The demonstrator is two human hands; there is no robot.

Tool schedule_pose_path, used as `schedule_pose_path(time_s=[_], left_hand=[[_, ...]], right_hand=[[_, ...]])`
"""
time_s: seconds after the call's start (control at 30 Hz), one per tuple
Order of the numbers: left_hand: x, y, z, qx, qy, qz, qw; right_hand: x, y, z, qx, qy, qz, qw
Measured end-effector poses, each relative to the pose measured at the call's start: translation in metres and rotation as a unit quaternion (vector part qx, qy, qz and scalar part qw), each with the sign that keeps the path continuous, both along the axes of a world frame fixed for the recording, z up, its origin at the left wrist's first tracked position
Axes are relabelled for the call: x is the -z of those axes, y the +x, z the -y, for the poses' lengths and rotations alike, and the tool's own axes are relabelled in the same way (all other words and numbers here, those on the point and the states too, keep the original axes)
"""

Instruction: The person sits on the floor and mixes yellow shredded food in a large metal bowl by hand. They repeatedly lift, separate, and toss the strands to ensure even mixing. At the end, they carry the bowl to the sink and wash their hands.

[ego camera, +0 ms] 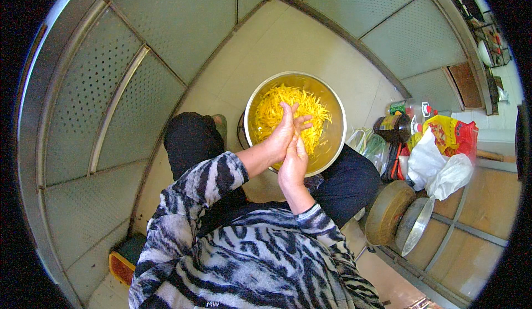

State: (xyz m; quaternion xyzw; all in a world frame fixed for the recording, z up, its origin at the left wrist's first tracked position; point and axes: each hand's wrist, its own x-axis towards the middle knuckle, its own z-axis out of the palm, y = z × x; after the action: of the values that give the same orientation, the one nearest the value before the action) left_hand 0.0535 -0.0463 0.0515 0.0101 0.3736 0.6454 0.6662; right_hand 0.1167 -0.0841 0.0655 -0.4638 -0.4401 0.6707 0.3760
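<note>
Yellow shredded food lies heaped in a round metal bowl in front of me, over my knees. My left hand is above the shreds, fingers spread, with nothing seen in it. Just below it, my right hand touches the left at the palm or wrist. Its fingers are bent against the other hand, and the contact is partly hidden. Which arm is which is read from how they cross: the left sleeve comes from the left, the right sleeve from the right.
Cabinets with dotted panels stand left and ahead. At the right are a bottle of dark liquid, a yellow and red bag, white plastic bags and round pans. A black and orange object sits at the lower left.
</note>
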Motion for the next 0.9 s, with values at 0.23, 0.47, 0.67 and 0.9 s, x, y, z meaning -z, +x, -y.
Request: schedule_pose_path(time_s=[0.23,0.47,0.67,0.9], left_hand=[[0.016,-0.005,-0.003,-0.052,0.034,-0.330,0.942],[0.008,-0.023,-0.005,-0.129,-0.009,-0.699,0.703],[0.005,-0.028,-0.007,-0.054,-0.013,-0.825,0.563],[0.022,-0.035,-0.009,-0.056,-0.010,-0.685,0.727]], right_hand=[[0.000,0.003,0.003,0.030,-0.109,-0.189,0.975],[-0.029,0.005,0.004,0.034,-0.074,-0.228,0.970],[-0.045,0.012,-0.004,0.036,-0.071,-0.243,0.967],[-0.099,0.034,-0.031,0.062,0.225,-0.126,0.964]])
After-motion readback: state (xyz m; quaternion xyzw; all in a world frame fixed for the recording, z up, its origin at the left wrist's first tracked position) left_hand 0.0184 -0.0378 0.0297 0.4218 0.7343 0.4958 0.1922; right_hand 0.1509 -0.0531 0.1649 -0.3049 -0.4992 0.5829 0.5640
